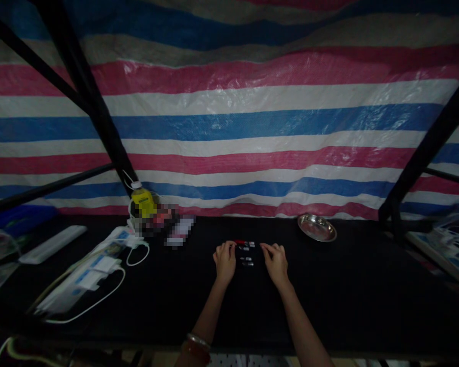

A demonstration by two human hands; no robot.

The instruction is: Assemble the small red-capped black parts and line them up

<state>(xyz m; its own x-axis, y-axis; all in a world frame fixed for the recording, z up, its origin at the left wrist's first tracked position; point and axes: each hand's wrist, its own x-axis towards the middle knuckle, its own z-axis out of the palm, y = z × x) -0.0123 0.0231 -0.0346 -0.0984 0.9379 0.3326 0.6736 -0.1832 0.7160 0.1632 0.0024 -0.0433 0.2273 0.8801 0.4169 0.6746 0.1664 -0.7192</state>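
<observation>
My left hand (225, 261) is over the black table, with thumb and fingers drawn together at the left end of a row of small parts. Whatever lies in its fingertips is too small and dark to make out. Facing it across a short gap, my right hand (276, 263) has its thumb and index finger pinched together; I cannot tell what, if anything, is between them. Between the hands lie several small shiny pieces: a red and silver one (240, 242) at the back, a silver one (245, 248) just below, and silver pieces (248, 264) nearer me.
A round metal dish (317, 228) sits back right. To the left are a white power strip (82, 278) with plugs and looping cables, a pale bar (53, 244) and a yellow bottle (144, 201). A striped tarp (252, 122) hangs behind, between black frame posts (112, 148).
</observation>
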